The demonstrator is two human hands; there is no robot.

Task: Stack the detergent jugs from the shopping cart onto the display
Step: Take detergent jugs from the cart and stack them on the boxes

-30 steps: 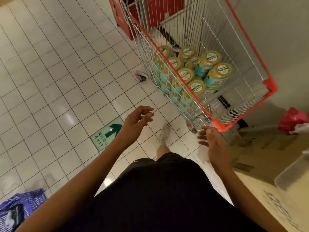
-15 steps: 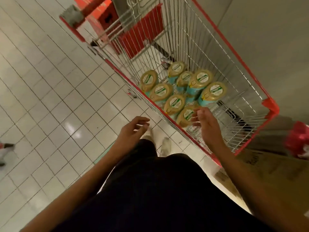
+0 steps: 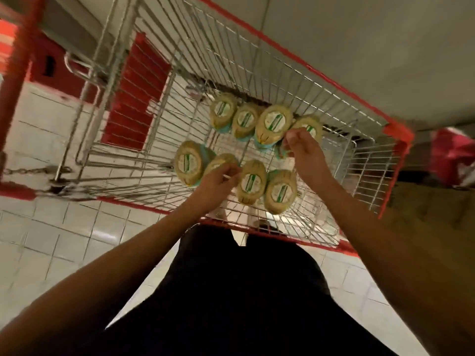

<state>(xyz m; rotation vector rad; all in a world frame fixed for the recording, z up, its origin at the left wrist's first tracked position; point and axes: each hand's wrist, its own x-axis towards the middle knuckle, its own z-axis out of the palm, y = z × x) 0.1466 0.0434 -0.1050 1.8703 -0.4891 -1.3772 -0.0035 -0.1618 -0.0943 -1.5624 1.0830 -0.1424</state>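
eight jugs (image 3: 273, 123) stand upright on the wire bottom of the cart (image 3: 303, 61), seen from above as yellowish tops with white and green labels and teal bodies below. they form two loose rows of four, one toward the far side and one nearer the person, with a gap of bare wire between the rows. the left hand (image 3: 217, 181) is down inside the cart on the front jug (image 3: 222, 159), second from the left in the near row, with its fingers curled over that jug's near edge; the part under the hand is hidden. the right hand (image 3: 302, 147) reaches to the back jug (image 3: 311, 125), the rightmost of the far row, with thumb and fingers curled round its teal upper part. both arms cross the near red rim of the cart. a red flap (image 3: 136, 98) hangs at the cart's left end, and a chain (image 3: 25, 172) dangles beside the handle. under and around the cart is a pale tiled floor (image 3: 51, 240). the person's black shorts (image 3: 244, 291) fill the lower middle. a grey wall (image 3: 359, 34) runs behind the cart. to the right lie brown cardboard (image 3: 424, 201) and a blurred red object (image 3: 455, 155).
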